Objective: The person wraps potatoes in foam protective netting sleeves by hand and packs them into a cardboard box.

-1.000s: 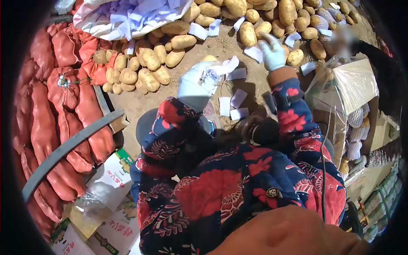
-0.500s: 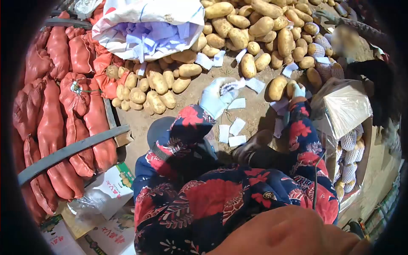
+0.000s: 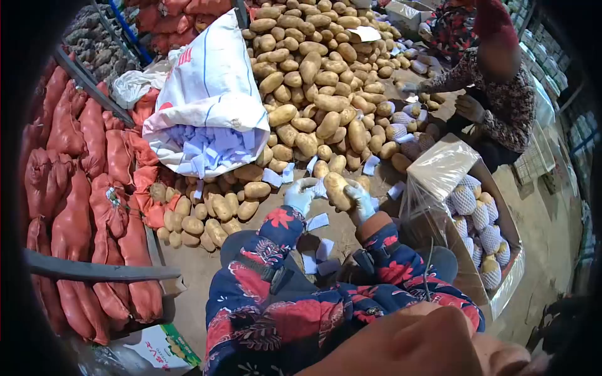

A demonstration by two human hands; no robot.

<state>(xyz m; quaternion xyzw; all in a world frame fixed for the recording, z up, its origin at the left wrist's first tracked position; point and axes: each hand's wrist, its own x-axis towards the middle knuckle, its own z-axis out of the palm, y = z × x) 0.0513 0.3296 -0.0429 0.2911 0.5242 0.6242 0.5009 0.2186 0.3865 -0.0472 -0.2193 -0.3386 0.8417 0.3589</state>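
Note:
My right hand [image 3: 362,202], in a pale glove, is closed around a large potato [image 3: 338,192] held above the ground. Facing it, my gloved left hand [image 3: 299,198] pinches a small white foam net sleeve [image 3: 320,188] by the potato's left side. Whether the sleeve touches the potato I cannot tell. Below my hands, several flat foam sleeves [image 3: 325,249] lie on the ground. A white sack [image 3: 207,75] lies with its mouth toward me, full of pale lilac-looking foam sleeves [image 3: 216,145].
A big potato heap [image 3: 313,81] rises ahead. Red mesh sacks [image 3: 69,244] line the left, with a metal bar [image 3: 103,268] across them. At right stands a plastic-lined carton [image 3: 514,241] of sleeved potatoes [image 3: 480,216]. A co-worker [image 3: 501,94] crouches beyond it.
My right hand has lifted a potato off the ground and brought it leftward, close to the foam net sleeve in my left hand. The view has tilted up, showing more of the heap and co-workers.

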